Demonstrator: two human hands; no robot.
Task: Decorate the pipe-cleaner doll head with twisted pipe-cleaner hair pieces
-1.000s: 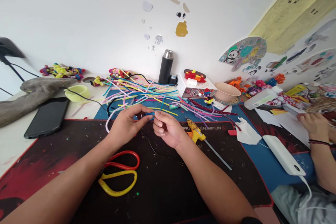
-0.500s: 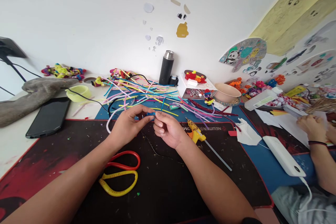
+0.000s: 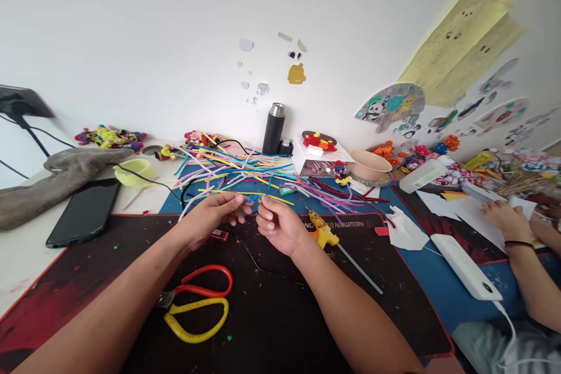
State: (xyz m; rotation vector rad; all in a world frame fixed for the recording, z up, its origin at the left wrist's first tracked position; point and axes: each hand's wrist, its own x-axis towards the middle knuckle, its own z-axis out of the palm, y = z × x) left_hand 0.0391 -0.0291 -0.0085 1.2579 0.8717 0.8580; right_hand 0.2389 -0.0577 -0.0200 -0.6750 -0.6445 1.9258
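Between my two hands is a blue pipe cleaner [image 3: 252,199], bent into small coils with one end standing up. My left hand [image 3: 221,213] pinches its left end between thumb and index finger. On the other end, my right hand [image 3: 280,222] closes with thumb against curled fingers. Both hands are above the far edge of the dark mat [image 3: 263,321]. Beyond them lies a loose heap of coloured pipe cleaners [image 3: 236,166]. Scissors [image 3: 197,320] with one red and one yellow handle rest below my left hand, their blades partly hidden by my forearm.
A yellow glue gun [image 3: 323,231] with a glue stick lies right of my right hand. A black phone [image 3: 83,213] and green bowl [image 3: 134,171] are left. A black flask [image 3: 274,130] stands by the wall. At right are a white power bank [image 3: 467,267] and another person's hand [image 3: 504,222].
The view has tilted upward, so things sit lower in it. My left hand has drawn slightly leftward, showing more of the blue coils between my hands.
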